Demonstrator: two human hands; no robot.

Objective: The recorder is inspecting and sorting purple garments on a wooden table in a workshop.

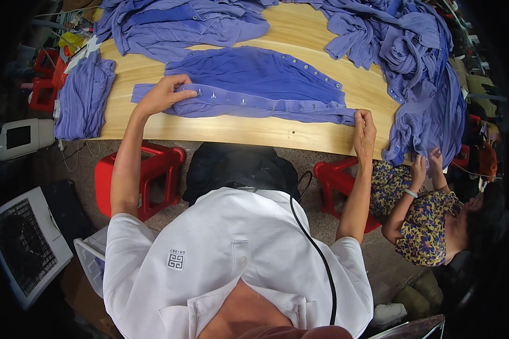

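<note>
Blue garment [254,82], a ribbed piece with a row of metal snaps along its near band and another along its far curved edge, lies spread flat across the middle of the wooden tabletop [237,131]. The left hand [163,95] rests palm down on the left end of the snap band, fingers stretched out flat over the cloth and the thumb pointing along the band; it presses rather than grips. The right hand [365,129] is at the band's right end near the tabletop's front edge, fingers curled and pinching the end of the strip, so the band runs taut and nearly straight between the two hands. More blue garments lie around it: a heap [175,25] at the far left, a bigger tangled pile [401,45] at the far right that spills over the tabletop's right edge, and a folded stack [83,96] hanging over the left end. Beside the person's right, a co-worker in a flowered top [424,223] sits low, both of that person's hands [427,164] raised to the cloth that hangs off the edge. Red stools [152,175] stand under the tabletop, and a grey plastic crate [25,248] sits on the floor at the left.
</note>
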